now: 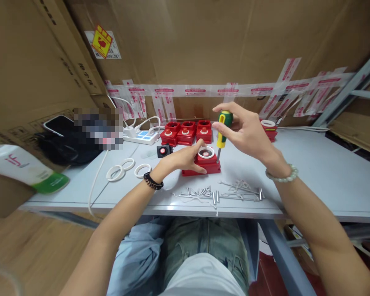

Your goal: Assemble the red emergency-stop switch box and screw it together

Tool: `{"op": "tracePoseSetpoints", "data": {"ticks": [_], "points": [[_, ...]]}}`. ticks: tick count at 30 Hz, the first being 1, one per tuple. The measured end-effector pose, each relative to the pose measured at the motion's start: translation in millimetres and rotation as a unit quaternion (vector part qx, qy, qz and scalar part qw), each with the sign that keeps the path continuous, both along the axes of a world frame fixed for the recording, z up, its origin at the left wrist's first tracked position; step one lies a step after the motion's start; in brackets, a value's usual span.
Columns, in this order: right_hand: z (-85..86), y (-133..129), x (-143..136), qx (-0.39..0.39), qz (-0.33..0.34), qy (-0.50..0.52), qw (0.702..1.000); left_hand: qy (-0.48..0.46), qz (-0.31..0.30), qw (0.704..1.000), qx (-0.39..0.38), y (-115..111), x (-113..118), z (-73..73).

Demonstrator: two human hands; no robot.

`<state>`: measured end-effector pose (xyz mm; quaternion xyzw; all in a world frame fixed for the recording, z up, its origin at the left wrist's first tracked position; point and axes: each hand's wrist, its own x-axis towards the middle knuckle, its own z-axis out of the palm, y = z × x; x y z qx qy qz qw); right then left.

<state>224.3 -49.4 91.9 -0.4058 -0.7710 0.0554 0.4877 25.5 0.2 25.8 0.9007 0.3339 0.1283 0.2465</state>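
Observation:
My left hand [193, 158] grips a red plastic housing [205, 169] from its left side and keeps it flat on the table. A white ring [206, 152] sits on top around a dark round centre. In my right hand [242, 127] is a screwdriver [223, 125] with a green and yellow handle, held upright by the fingertips. Its tip meets the right front corner of the housing. Toward the table's front edge lie several small metal rods [216, 197] and thin strings. Left of my left hand are a small black part [164, 151] and a loose white ring [142, 170].
Several red units [185, 133] stand in rows behind the housing, and another red unit [269, 130] is at the right. A white power strip [142, 135] with plugs, a black bag [61, 142] and a white-green tube [27, 168] are at left. Cardboard [203, 49] walls the back.

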Motion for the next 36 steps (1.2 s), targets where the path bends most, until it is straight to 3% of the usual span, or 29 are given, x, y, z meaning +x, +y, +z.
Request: {"op": "tracePoseSetpoints", "data": {"ticks": [5, 9, 11, 15, 17, 19, 23, 25, 30, 34, 36], "points": [[-6.7, -3, -7, 0.061, -0.106, -0.015, 0.992, -0.011, -0.009, 1.000, 0.005, 0, 0, -0.7], [-5.3, -5, -1, -0.002, 0.001, -0.011, 1.000, -0.016, -0.011, 1.000, -0.003, 2, -1, -2.0], [-5.4, -4, 2, -0.003, 0.015, -0.011, 1.000, -0.018, -0.011, 1.000, -0.002, 2, -1, -2.5], [-9.6, 0, -2, 0.079, -0.114, -0.032, 0.990, -0.002, -0.002, 1.000, 0.012, 3, -2, -3.9], [-10.5, 0, -2, 0.097, -0.145, -0.054, 0.983, 0.000, 0.000, 1.000, 0.020, 4, -2, -4.7], [-9.4, 0, 3, 0.085, -0.110, -0.068, 0.988, -0.004, -0.008, 1.000, 0.023, 4, -2, -5.2], [-7.6, 1, 13, 0.029, 0.026, -0.062, 0.997, 0.001, -0.007, 1.000, 0.013, 4, -2, -4.4], [-9.7, 2, 11, 0.042, 0.013, -0.052, 0.998, 0.002, -0.003, 1.000, 0.011, 3, -1, -3.4], [-14.3, -2, -5, 0.118, -0.113, -0.046, 0.986, -0.006, -0.001, 1.000, 0.012, 2, -1, -2.6], [-10.9, -5, -1, 0.061, 0.004, -0.042, 0.997, -0.011, -0.010, 1.000, 0.010, 3, -1, -4.8], [-11.2, -3, 1, 0.050, 0.020, -0.035, 0.998, -0.013, -0.012, 1.000, 0.012, 4, -2, -5.4]]}}
